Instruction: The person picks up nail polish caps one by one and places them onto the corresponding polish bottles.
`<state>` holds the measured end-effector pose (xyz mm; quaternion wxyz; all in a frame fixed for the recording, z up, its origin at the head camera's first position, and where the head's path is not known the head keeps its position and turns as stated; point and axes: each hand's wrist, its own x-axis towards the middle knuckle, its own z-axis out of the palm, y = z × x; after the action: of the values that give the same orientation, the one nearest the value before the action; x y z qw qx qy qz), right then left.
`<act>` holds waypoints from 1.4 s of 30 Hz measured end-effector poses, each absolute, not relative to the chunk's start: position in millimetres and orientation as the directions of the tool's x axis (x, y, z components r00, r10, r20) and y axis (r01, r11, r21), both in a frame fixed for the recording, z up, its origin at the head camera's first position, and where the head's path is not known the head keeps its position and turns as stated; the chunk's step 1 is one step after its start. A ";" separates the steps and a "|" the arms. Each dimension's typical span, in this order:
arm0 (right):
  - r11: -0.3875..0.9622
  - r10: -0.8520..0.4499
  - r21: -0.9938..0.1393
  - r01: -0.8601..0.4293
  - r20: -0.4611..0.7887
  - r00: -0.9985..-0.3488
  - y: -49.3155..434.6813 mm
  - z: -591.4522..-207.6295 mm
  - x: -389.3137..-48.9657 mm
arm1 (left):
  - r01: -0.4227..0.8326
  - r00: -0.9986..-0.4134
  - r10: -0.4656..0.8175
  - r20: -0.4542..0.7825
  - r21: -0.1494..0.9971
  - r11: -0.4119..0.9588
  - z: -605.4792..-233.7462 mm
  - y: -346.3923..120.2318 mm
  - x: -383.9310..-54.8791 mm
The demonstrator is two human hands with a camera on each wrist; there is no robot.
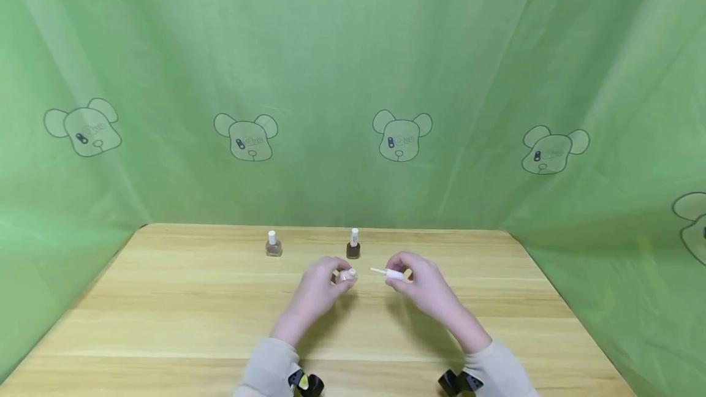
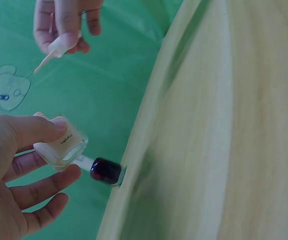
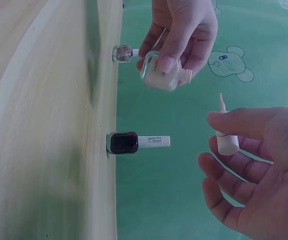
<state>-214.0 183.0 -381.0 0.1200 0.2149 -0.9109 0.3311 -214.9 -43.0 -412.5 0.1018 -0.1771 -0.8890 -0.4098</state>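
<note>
My left hand [image 1: 318, 290] grips a small clear nail polish bottle [image 2: 66, 142] of pale polish between thumb and fingers, its neck uncapped and tilted toward the right hand. In my right hand [image 1: 423, 283] the white nail polish cap [image 3: 227, 144] is pinched between thumb and fingers. Its thin applicator brush [image 1: 377, 270], coated pale, points left toward the bottle, a short gap away. Both hands are raised above the wooden table [image 1: 182, 317]. Behind them stands a dark red nail polish bottle [image 3: 124, 143] with a white cap, upright on the table.
A second capped bottle [image 1: 273, 247], with greyish-mauve polish, stands near the table's back edge, left of the dark one. A green curtain [image 1: 331, 48] printed with bear faces hangs behind and beside the table. Dark wrist cameras [image 1: 310, 383] sit at both cuffs.
</note>
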 end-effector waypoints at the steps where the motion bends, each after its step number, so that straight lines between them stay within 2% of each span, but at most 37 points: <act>1: 0.691 -0.314 -0.545 -0.475 0.365 -0.876 182.3 -380.6 -213.5 | 0.401 -0.915 0.235 0.327 0.685 0.608 -413.0 -41.6 -214.4; 14: 0.700 -0.337 -0.509 -0.500 0.382 -0.861 177.1 -378.2 -207.2 | 0.453 -0.891 0.285 0.354 0.626 0.635 -418.2 -27.3 -209.9; 42: 0.720 -0.382 -0.457 -0.523 0.369 -0.847 171.6 -384.5 -205.8 | 0.484 -0.872 0.321 0.370 0.552 0.679 -418.1 -17.4 -201.9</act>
<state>-205.8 171.6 -384.5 0.1251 0.2463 -0.9188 0.2820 -201.9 -17.4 -418.1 0.1223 -0.2215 -0.9080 -0.3340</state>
